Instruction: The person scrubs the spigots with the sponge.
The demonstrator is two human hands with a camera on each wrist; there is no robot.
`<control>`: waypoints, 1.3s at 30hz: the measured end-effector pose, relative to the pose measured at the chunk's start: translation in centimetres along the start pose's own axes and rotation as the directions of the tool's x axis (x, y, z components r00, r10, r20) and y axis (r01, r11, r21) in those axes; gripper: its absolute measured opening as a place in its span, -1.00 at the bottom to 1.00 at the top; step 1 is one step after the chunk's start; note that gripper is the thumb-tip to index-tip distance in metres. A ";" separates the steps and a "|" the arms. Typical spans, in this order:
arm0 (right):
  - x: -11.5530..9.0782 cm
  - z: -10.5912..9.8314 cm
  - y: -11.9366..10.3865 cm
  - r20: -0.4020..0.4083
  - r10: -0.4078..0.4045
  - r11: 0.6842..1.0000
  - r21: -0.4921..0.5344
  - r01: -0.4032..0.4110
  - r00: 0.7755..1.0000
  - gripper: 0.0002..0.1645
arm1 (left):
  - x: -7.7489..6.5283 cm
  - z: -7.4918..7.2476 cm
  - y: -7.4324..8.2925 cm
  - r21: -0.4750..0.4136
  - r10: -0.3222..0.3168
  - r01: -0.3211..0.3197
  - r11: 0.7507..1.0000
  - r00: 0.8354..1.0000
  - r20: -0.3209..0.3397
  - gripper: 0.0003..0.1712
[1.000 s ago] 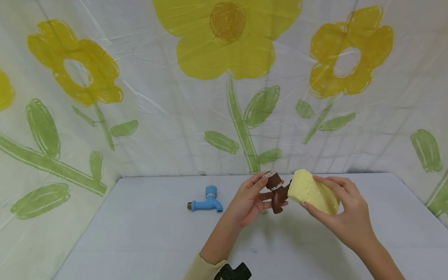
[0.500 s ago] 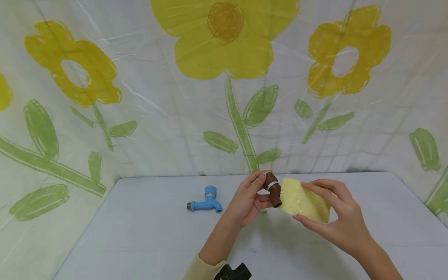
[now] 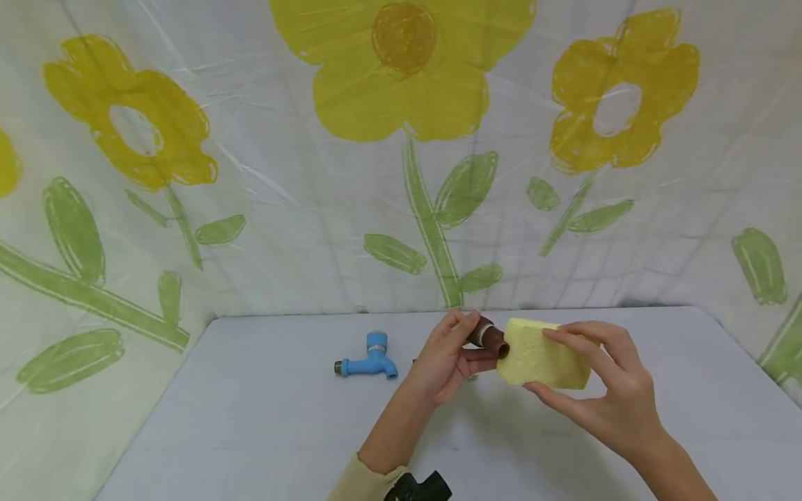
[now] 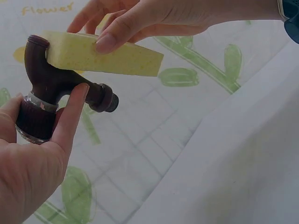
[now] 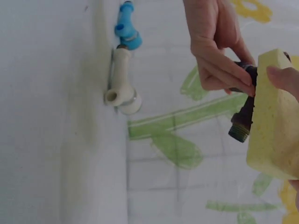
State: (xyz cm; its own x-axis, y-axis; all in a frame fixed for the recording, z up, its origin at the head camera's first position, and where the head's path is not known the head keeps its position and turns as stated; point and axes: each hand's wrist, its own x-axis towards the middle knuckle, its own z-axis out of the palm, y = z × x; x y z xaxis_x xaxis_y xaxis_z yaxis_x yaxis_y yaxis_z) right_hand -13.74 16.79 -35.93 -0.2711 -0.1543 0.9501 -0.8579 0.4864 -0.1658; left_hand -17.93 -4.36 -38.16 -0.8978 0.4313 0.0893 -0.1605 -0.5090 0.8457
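My left hand (image 3: 441,365) grips a brown faucet (image 3: 492,339) by its ribbed knob, above the table. A yellow sponge (image 3: 540,356) is pinched between the thumb and fingers of my right hand (image 3: 617,390). The sponge lies against the faucet's curved spout, best seen in the left wrist view, where the faucet (image 4: 49,79) shows its silver ring and threaded end. In the head view the spout opening faces the camera, and most of the threaded end is hidden. In the right wrist view the sponge (image 5: 267,126) covers part of the faucet.
A blue faucet (image 3: 371,363) stands on the white table (image 3: 250,417), left of my left hand. The right wrist view also shows a cream faucet (image 5: 122,77) beside it, mostly hidden in the head view. Behind the table hangs a flower-print sheet (image 3: 301,229).
The brown faucet has been turned so its spout swings up toward the camera. The sponge has shifted left along with my right hand and now overlaps the spout's side.
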 end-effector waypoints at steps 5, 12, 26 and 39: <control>0.3 0.1 -0.2 -0.004 -0.011 1.000 0.020 0.011 1.000 -0.18 | 0.0 0.2 -0.1 0.003 -0.026 0.026 1.000 0.999 -0.020 -0.75; 0.1 -0.1 0.0 0.037 -0.015 1.000 0.018 0.014 0.999 -0.18 | 0.1 0.1 0.0 0.002 -0.034 0.034 0.999 0.999 -0.036 -0.73; 0.1 -1.3 1.6 0.074 -0.034 0.998 -0.058 0.038 0.997 -0.19 | -0.2 -0.3 1.5 0.040 -0.024 0.025 0.999 1.000 -0.011 -0.76; -0.3 -2.3 2.9 0.106 0.005 0.993 -0.114 0.007 0.994 -0.14 | -0.3 -0.8 2.0 -0.026 0.004 -0.002 1.000 0.999 0.051 -0.71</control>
State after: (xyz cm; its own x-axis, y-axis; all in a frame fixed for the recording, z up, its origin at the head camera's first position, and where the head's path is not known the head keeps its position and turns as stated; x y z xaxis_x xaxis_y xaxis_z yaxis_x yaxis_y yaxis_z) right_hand -15.12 20.20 -36.09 -0.3197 -0.2420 0.9161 -0.8044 0.5802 -0.1275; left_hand -18.32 -6.14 -36.90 -0.8761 0.4672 0.1193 -0.1689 -0.5291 0.8316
